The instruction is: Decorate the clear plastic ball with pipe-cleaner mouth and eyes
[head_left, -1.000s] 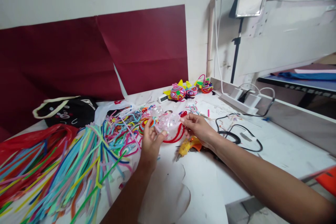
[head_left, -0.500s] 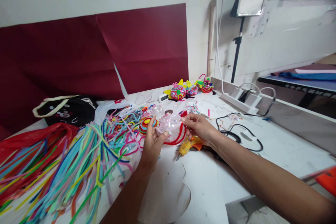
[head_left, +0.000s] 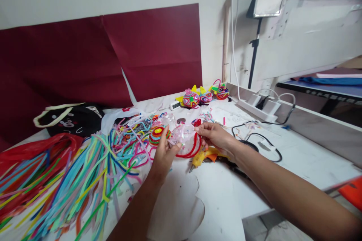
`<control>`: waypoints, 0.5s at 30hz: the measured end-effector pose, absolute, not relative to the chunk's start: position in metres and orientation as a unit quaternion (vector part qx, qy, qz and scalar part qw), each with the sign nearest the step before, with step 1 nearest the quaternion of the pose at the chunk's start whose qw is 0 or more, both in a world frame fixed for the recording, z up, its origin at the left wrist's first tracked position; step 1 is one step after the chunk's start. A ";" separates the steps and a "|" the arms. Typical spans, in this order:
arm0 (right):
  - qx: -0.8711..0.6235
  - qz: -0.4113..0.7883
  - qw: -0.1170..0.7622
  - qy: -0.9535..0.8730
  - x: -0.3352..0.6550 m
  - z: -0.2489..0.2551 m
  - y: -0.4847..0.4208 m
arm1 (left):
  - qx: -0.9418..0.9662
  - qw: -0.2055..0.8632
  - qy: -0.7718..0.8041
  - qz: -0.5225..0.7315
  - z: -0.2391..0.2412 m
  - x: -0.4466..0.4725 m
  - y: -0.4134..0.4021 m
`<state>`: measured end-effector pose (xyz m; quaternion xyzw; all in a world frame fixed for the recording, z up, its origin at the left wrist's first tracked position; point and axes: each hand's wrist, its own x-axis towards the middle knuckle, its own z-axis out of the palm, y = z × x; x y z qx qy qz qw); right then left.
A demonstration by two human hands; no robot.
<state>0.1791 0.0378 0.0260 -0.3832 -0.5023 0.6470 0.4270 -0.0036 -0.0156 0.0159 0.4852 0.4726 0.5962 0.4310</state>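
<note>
My left hand grips the near left side of a clear plastic ball, thumb in front and fingers behind. Pinched in my right hand, at the ball's right side, is a red pipe cleaner that curves round the ball's lower right in loops. Just left of the ball lies a dome coiled in rainbow pipe cleaners, partly behind my left fingers. A yellow glue gun rests on the table below my right hand, its nozzle pointing left.
Many loose pipe cleaners spread over the left of the table, by a red plastic bag and a black bag. Several finished fish-like balls and a small timer stand behind. A power strip and black cable lie right.
The red pipe cleaner lies closer round the ball's lower right edge than before. Both hands keep nearly the same place, and the view shifts slightly.
</note>
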 end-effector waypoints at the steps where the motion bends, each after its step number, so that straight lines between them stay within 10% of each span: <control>1: -0.385 0.647 0.424 -0.503 0.179 0.027 0.038 | 0.491 0.436 0.477 0.584 0.017 -0.005 -0.016; 15: -0.378 0.663 0.412 -0.498 0.179 0.023 0.038 | 0.593 0.368 0.505 0.507 0.018 -0.017 -0.013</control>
